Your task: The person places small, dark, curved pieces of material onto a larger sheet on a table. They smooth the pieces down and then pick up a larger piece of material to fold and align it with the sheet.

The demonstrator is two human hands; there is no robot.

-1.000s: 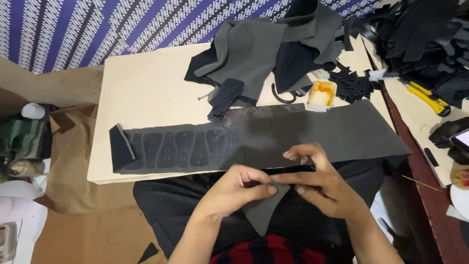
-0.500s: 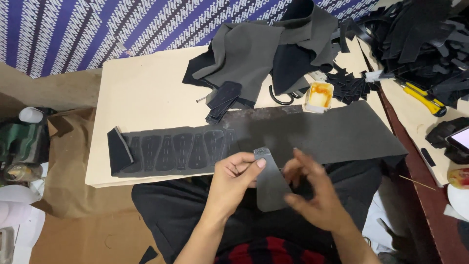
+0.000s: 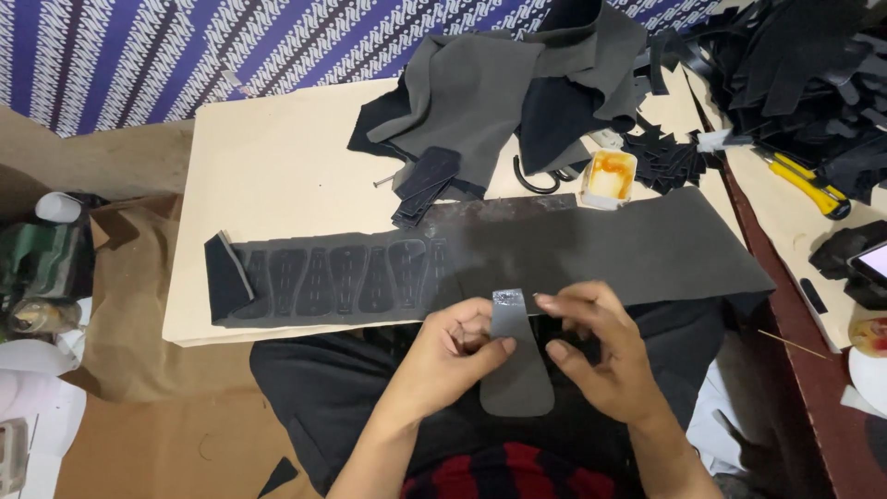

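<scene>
Far left, at 9 o'clock, clutter sits on brown paper [image 3: 129, 305] on the floor: a white cap [image 3: 57, 207] and a dark green bundle [image 3: 42, 261].

Pale wooden table [image 3: 277, 176] fills the upper middle. Along its near edge lies a long dark sheet [image 3: 591, 249], its left half marked with a row of tongue-shaped outlines [image 3: 337, 277]; a small folded black piece [image 3: 226, 275] sits on its left end.

Left hand [image 3: 457, 346], at 6 o'clock of the view: grip closed, thumb and fingers pinching the left edge of a cut grey tongue-shaped piece [image 3: 515, 374]. The piece stands upright over the lap, just below the sheet's near edge, narrow end up, rounded end down.

Right hand [image 3: 601, 356]: grip partly closed, fingertips on the piece's upper right edge near the shiny narrow end, thumb on its right side.

At 12 o'clock, a heap of grey and black fabric [image 3: 490, 88], with a stack of small dark cut pieces [image 3: 425, 180] just at its lower left. A small white tub with orange glue [image 3: 610, 176] stands at 1 o'clock, touching the sheet's far edge.

Far right, at 2 o'clock: pile of black scraps [image 3: 795, 74], yellow utility knife [image 3: 804, 180]. At 3 o'clock, a phone [image 3: 873, 263], partly cut off by the frame.
</scene>
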